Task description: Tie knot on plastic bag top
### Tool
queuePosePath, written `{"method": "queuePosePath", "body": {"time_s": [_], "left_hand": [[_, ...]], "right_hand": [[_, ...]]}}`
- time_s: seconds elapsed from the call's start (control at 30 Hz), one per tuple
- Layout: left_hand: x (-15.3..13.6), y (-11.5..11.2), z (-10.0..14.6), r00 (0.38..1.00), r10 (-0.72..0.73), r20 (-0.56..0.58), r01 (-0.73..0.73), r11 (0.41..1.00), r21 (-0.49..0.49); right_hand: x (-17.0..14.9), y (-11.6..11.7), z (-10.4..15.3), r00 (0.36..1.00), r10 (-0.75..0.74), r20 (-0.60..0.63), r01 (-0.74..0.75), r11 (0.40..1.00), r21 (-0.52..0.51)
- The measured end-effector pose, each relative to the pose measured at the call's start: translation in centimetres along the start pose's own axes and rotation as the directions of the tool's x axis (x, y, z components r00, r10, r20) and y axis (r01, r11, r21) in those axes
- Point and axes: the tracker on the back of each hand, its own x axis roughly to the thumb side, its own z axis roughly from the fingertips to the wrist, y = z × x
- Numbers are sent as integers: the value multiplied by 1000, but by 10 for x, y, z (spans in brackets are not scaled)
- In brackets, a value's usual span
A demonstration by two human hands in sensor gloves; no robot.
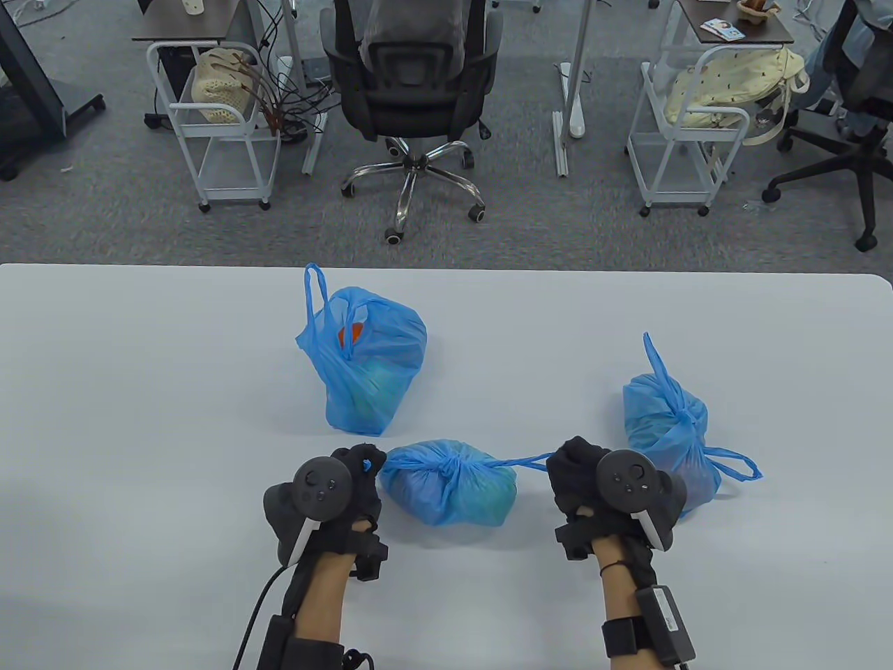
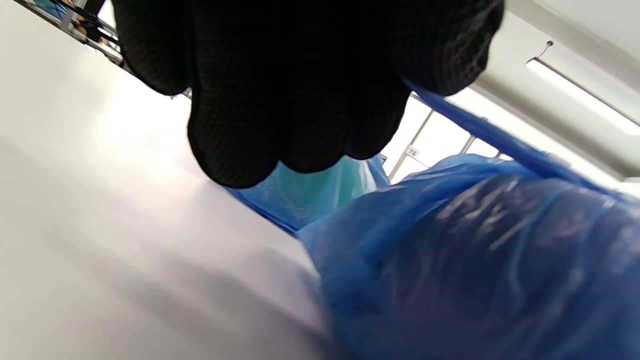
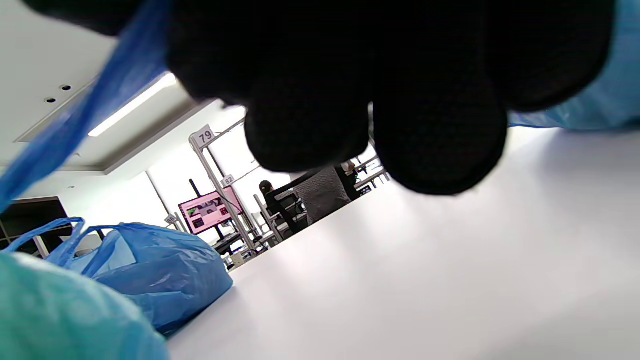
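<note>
A blue plastic bag (image 1: pixel 450 488) lies on the white table (image 1: pixel 139 391) between my hands, its top gathered into a knot (image 1: pixel 452 466). My left hand (image 1: pixel 359 464) grips one handle at the bag's left side. My right hand (image 1: pixel 575 471) grips the other handle (image 1: pixel 520 461), stretched taut to the right. In the left wrist view my curled fingers (image 2: pixel 300 90) hang over the bag (image 2: pixel 475 265), a blue strip (image 2: pixel 495 140) running from them. In the right wrist view my curled fingers (image 3: pixel 380 85) hold a blue strip (image 3: pixel 75 135).
A tied blue bag (image 1: pixel 670 426) sits just right of my right hand. An untied blue bag (image 1: pixel 366 366) with upright handles stands behind the middle bag. An office chair (image 1: pixel 411 77) and white carts (image 1: pixel 216 118) stand on the floor beyond the table's far edge.
</note>
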Motion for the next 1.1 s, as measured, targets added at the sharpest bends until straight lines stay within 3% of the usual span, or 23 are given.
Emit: {"method": "queuePosePath", "body": {"time_s": [0.1, 0.3, 0.57, 0.73, 0.83, 0.93, 1.1], "left_hand": [[0, 0, -2, 998, -58, 5, 58, 998, 3], [-2, 12, 1, 993, 110, 42, -112, 992, 53], [33, 26, 13, 922, 194, 335, -246, 962, 118], [69, 19, 25, 888, 102, 449, -110, 994, -8], [89, 2, 32, 859, -66, 507, 125, 989, -84], [101, -12, 37, 818, -235, 525, 300, 953, -41], [106, -20, 40, 828, -248, 502, 328, 941, -76]], "right_hand": [[2, 1, 0, 1000, -3, -4, 3, 1000, 17], [9, -6, 3, 998, 12, 64, -9, 998, -55], [31, -14, 7, 972, -138, 190, 169, 973, -159], [59, -14, 12, 904, -262, 338, 299, 952, -62], [81, -13, 18, 837, -340, 428, 367, 930, 22], [99, -11, 26, 790, -388, 475, 405, 912, 72], [114, -8, 34, 744, -416, 523, 417, 900, 122]]}}
